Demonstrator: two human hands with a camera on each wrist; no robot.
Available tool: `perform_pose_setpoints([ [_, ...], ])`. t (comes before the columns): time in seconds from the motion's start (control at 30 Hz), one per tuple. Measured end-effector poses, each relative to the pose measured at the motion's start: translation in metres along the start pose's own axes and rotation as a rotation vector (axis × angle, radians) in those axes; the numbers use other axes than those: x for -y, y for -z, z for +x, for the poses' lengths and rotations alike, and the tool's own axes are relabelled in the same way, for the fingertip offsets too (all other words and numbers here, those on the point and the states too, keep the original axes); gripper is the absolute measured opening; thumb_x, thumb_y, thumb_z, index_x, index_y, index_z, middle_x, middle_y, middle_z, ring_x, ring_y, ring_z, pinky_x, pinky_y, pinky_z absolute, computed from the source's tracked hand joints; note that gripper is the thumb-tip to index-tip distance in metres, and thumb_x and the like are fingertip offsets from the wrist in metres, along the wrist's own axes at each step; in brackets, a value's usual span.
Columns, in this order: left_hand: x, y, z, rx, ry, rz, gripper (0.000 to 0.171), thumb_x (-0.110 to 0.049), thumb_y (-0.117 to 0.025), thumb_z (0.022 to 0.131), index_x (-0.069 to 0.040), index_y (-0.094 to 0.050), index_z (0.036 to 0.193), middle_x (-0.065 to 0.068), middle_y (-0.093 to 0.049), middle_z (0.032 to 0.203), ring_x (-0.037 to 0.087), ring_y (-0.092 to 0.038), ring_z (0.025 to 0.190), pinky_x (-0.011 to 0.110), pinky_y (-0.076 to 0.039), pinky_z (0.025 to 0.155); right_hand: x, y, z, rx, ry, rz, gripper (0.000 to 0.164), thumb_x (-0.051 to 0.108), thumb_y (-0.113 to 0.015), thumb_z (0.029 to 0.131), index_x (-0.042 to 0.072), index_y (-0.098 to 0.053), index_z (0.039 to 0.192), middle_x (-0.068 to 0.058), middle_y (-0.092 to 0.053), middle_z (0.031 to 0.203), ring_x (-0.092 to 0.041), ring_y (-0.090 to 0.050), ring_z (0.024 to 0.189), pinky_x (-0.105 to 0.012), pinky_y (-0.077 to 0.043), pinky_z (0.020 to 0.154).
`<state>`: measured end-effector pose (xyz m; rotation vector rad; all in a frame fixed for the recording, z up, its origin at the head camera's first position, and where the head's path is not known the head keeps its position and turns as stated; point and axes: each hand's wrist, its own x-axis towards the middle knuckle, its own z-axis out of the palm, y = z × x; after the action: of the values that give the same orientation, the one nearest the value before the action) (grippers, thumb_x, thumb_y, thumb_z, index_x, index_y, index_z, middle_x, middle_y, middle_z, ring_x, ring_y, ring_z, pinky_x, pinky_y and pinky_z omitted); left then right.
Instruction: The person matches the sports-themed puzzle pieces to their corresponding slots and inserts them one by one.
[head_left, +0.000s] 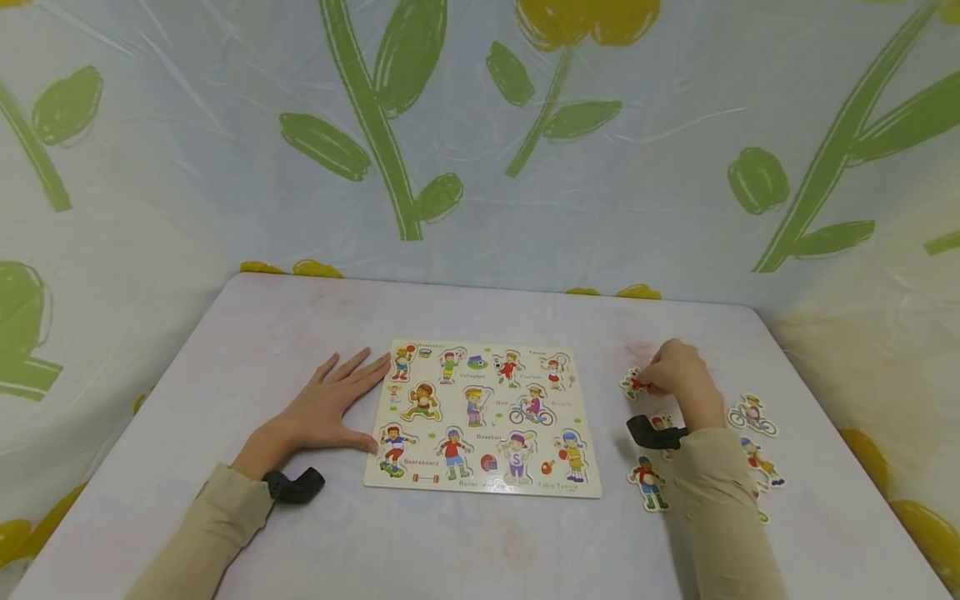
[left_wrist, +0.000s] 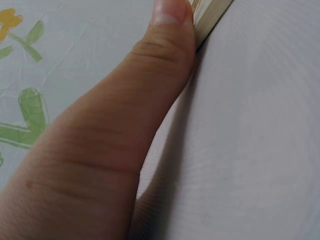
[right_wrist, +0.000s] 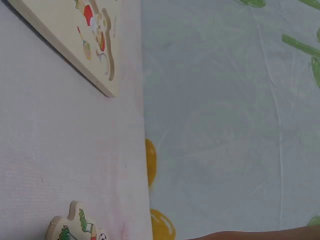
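Note:
A wooden sports puzzle board [head_left: 487,489], printed with children at play, lies in the middle of the table. Against its left edge rests my left hand [head_left: 333,408], fingers spread flat; in the left wrist view the thumb [left_wrist: 160,65] touches the board's side [left_wrist: 212,22]. To the right of the board, my right hand [head_left: 682,379] pinches a footballer puzzle piece [head_left: 632,384] with bent fingers, the fingertips partly hidden. That footballer piece [right_wrist: 75,225] also shows at the bottom of the right wrist view, apart from the board [right_wrist: 95,82], where a recess is visible.
Around my right forearm lie several loose pieces: a cyclist piece [head_left: 752,415], a red-shirted child piece [head_left: 649,483] and a blue-capped child piece [head_left: 761,461]. Another piece [head_left: 663,422] is partly covered by the black wrist camera [head_left: 652,433]. Flower-printed sheeting [head_left: 600,208] rises behind the table.

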<state>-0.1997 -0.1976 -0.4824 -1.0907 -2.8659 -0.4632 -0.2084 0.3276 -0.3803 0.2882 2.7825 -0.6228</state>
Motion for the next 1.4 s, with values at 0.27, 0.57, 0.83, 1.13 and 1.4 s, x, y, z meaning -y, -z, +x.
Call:
perform_pose_setpoints([
  [0.27, -0.001, 0.001, 0.0, -0.003, -0.001, -0.003, 0.122, -0.084, -0.064, 0.067, -0.014, -0.026, 0.159, 0.001, -0.025, 0.163, 0.033, -0.014, 0.151, 0.061, -0.005, 0.117, -0.003, -0.008, 0.007, -0.031, -0.033, 0.011, 0.021, 0.012, -0.071, 0.08, -0.008, -0.066, 0.079, -0.007, -0.061, 0.06, -0.021, -0.054, 0.062, -0.03, -0.044, 0.055],
  [0.57, 0.0, 0.002, 0.0, -0.008, -0.005, -0.004, 0.121, -0.083, -0.065, 0.067, -0.014, -0.026, 0.158, 0.001, -0.026, 0.163, 0.033, -0.014, 0.15, 0.061, -0.006, 0.117, -0.002, -0.007, 0.006, -0.045, -0.02, 0.02, 0.02, 0.013, -0.072, 0.078, -0.005, -0.067, 0.071, -0.004, -0.058, 0.057, -0.018, -0.05, 0.059, -0.029, -0.041, 0.052],
  [0.83, 0.0, 0.001, -0.001, -0.007, -0.005, -0.002, 0.121, -0.083, -0.064, 0.067, -0.014, -0.026, 0.158, 0.001, -0.026, 0.163, 0.032, -0.014, 0.151, 0.062, -0.007, 0.116, 0.001, -0.005, 0.004, -0.049, 0.003, 0.03, 0.023, 0.017, -0.072, 0.078, -0.002, -0.07, 0.066, -0.003, -0.059, 0.056, -0.017, -0.048, 0.058, -0.029, -0.039, 0.051],
  [1.13, 0.0, 0.001, 0.0, -0.009, -0.01, -0.007, 0.121, -0.085, -0.063, 0.067, -0.014, -0.026, 0.159, 0.0, -0.025, 0.163, 0.032, -0.014, 0.151, 0.062, -0.005, 0.117, 0.013, -0.012, 0.003, -0.163, 0.061, 0.07, 0.02, 0.016, -0.072, 0.08, -0.004, -0.07, 0.078, -0.006, -0.062, 0.066, -0.022, -0.054, 0.065, -0.029, -0.043, 0.053],
  [1.4, 0.0, 0.001, -0.001, -0.004, -0.004, -0.002, 0.121, -0.085, -0.062, 0.067, -0.015, -0.026, 0.159, 0.0, -0.025, 0.163, 0.032, -0.014, 0.151, 0.062, -0.006, 0.117, 0.024, -0.022, 0.007, -0.25, 0.083, 0.1, 0.022, 0.017, -0.074, 0.083, -0.003, -0.067, 0.083, -0.013, -0.063, 0.076, -0.025, -0.054, 0.071, -0.032, -0.044, 0.057],
])
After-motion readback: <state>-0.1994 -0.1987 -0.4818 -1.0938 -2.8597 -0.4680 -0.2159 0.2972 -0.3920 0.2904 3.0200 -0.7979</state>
